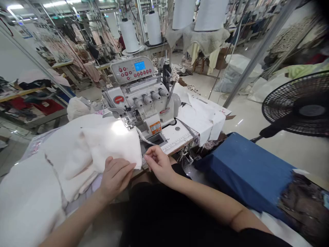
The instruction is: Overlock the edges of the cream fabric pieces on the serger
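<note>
A white overlock sewing machine [138,96] with a blue display and red buttons stands on the table in front of me. A soft white fabric piece [110,144] runs from under its presser foot [127,123] towards my hands, with more white fabric [28,195] heaped to the left. My left hand [115,178] grips the fabric's near edge. My right hand [159,164] pinches the fabric's right corner between thumb and forefinger. A narrow white strip [145,136] trails from the machine beside the fabric.
Tall white thread cones [153,28] stand behind the machine. White cloth pieces [200,116] lie to its right, beside a blue padded block [244,171]. A black electric fan [300,106] stands at right. Garment racks and bags fill the workshop behind.
</note>
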`<state>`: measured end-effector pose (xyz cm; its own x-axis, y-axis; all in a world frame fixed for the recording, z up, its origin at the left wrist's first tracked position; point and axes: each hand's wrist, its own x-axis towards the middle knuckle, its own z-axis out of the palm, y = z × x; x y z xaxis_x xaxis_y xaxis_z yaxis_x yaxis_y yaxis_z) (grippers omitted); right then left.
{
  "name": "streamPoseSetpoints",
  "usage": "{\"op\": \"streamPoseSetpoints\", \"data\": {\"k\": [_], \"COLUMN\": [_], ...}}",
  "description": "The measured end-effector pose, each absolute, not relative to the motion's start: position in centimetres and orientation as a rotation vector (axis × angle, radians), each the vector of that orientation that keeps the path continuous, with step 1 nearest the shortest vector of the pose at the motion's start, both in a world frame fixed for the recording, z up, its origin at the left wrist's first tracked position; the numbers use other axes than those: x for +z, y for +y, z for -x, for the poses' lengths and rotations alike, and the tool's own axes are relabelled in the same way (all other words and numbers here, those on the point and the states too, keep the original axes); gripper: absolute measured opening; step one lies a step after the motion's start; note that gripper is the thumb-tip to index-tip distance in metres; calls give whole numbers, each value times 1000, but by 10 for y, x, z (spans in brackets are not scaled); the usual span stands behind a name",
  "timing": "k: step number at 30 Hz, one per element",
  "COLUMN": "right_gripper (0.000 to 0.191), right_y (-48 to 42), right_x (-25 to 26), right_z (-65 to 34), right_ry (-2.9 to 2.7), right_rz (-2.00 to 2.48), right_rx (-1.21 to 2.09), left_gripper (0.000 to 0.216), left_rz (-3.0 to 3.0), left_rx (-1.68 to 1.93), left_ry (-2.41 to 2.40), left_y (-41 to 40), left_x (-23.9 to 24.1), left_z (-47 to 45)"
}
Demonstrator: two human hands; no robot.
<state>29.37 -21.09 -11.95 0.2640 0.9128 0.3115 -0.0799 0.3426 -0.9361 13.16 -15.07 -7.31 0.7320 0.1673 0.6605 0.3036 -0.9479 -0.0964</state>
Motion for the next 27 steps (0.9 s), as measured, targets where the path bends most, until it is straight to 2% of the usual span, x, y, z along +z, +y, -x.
{"op": "streamPoseSetpoints", "data": {"k": [1,4,8,10,19,27], "right_gripper": [14,24,16,15,13,15], "right_y": [-214,-216,-209,-207,-203,-167], "right_x": [-121,-123,-115,-109,-101,-92], "right_z": [-296,-300,-304,-306,-326,-343], "right_ry": [-1201,-1500,-1706,-1794,-1958,-2065], "right_rz": [1005,975,885,864,914,961], "right_rx": [631,127,-138,-168,76,26], "left_gripper": [20,20,19,19,58,59], "left_rz": [2752,2762,2769,2734,2573,2588], "left_rx": [-1016,-1040,-1039,-939,-390,-267], "left_ry": [-394,-413,-416,-443,-665,-854], "left_y": [-152,-155,-148,-139,-128,-113], "left_x": [-71,-68,-68,-68,-58,-46], "left_z": [-132,-132,-130,-127,-119,-138]}}
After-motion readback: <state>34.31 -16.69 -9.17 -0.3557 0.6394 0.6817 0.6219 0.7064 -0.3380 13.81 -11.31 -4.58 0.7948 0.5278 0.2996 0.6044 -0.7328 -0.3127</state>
